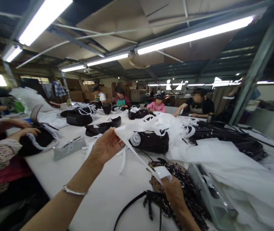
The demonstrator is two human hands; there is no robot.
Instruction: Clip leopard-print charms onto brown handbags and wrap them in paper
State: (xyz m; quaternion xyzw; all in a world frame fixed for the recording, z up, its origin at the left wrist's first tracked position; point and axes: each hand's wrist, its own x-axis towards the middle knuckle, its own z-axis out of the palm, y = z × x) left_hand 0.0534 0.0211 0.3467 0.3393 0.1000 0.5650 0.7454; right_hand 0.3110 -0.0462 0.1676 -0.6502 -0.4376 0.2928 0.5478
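A thin white strip (140, 158) stretches slantwise between my two hands above the white table. My left hand (106, 144), with a silver bangle at the wrist, pinches its upper end. The lower end, where a wider white piece folds over, is gripped by my right hand (174, 192). Just beyond the strip sits a black bag (153, 142) with a white roll (135, 139) at its front left. Under and beside my right hand lies a heap of dark chain straps (192, 192), with some leopard-print material (154, 183) among them.
A grey tape dispenser (215, 199) stands at the right, another (69, 147) at the left. White sheets (242, 170) and black straps (228, 138) cover the right side. A co-worker's hands (28, 128) handle a black bag at the left. Several people sit across the table (98, 192).
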